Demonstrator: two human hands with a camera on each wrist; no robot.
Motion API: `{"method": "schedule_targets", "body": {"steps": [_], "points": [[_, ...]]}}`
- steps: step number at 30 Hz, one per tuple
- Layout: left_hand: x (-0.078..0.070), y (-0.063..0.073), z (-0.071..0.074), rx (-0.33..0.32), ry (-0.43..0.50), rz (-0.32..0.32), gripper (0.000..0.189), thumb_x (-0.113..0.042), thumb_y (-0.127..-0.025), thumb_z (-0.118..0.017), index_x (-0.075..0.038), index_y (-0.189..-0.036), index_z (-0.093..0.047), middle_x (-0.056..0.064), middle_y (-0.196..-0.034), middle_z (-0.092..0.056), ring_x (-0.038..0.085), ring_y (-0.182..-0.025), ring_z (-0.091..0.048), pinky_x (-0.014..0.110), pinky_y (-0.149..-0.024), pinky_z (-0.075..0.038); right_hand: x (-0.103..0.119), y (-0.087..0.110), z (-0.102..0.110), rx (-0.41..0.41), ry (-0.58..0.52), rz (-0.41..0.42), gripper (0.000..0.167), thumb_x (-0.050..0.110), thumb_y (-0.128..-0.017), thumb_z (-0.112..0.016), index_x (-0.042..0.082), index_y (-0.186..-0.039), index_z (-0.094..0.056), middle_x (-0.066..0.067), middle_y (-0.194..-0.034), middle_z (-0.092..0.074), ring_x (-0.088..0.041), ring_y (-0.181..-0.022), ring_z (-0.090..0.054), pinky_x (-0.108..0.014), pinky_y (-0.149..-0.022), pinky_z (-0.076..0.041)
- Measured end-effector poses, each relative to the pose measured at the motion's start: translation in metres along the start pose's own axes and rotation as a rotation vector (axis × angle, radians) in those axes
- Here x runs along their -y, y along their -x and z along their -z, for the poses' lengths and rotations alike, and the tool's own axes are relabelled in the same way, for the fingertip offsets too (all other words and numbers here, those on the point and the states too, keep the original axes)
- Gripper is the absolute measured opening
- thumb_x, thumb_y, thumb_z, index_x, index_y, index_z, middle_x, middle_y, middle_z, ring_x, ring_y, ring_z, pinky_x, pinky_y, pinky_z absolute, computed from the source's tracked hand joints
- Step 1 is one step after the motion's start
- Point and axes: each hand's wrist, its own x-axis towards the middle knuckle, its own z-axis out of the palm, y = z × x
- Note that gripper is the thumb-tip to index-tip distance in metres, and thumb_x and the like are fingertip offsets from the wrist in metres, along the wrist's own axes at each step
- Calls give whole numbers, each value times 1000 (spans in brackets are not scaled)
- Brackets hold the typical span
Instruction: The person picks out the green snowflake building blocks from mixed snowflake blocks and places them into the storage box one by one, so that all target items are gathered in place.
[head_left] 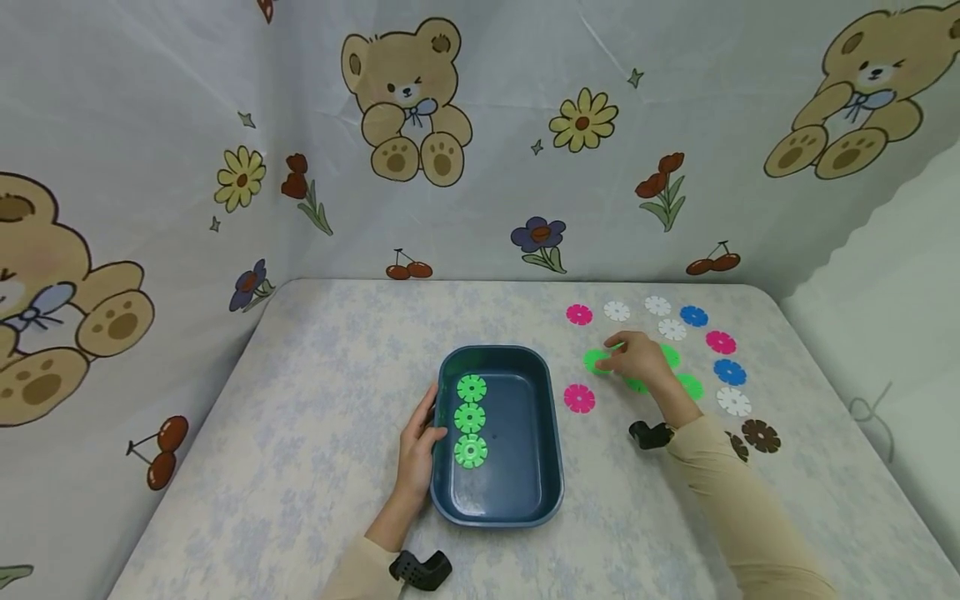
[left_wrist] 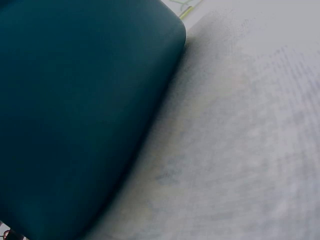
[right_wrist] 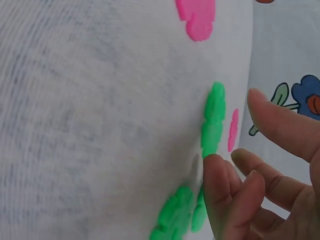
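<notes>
While the left hand (head_left: 417, 454) grips the tray (head_left: 551, 467), the right hand (head_left: 639, 358) pinching the green disc (head_left: 595, 361) at two o'clock could fumble it.

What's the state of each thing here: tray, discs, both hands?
blue tray: upright on the table, three green discs inside
green discs in the tray: lying flat, in a row along the left wall
green disc at the fingertips: on the table, touched by the right hand
loose discs: lying flat on the table, pink, white, blue, green, brown
left hand: holds the tray's left rim
right hand: fingers on the green disc, not lifted
</notes>
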Motion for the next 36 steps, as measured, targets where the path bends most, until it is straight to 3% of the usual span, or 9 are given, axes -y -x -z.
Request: {"method": "schedule_targets", "body": {"steps": [9,19,27,36], "points": [[2,2,0,8,0,8,64,2,-91,-42,-15,-152,-38,5,-158,-34,30,-135,-39,20,-95,-39,2,-3,-13,-46,97,-98,54,27,-79,-78,0,-123,-60,-23,-121,-59,-31,-90,-59,-35,-68,-45],[1,1,1,26,1,8,65,1,-90,-43,-20,-152,-37,2,-158,-34,29,-136,-40,21,-97,-38,-3,-5,-10,-97,88,-34,41,18,-79,-77,-1,-113,-62,-23,-113,-63,-31,-89,-59,-35,-66,-45],[-1,0,1,16,0,11,66,1,-90,-43,-17,-153,-36,3,-158,-34,29,-137,-39,21,-97,-38,-7,-3,1,-97,-3,5,24,12,-85,-69,-2,-105,-65,-14,-87,-68,-20,-72,-66,-30,-63,-43],[-2,1,1,14,0,11,65,1,-90,-42,-19,-152,-37,3,-158,-35,30,-136,-40,21,-96,-38,-7,11,10,-74,-132,22,33,9,-89,-66,-7,-117,-62,-10,-82,-65,-18,-67,-69,-25,-60,-50]]}}
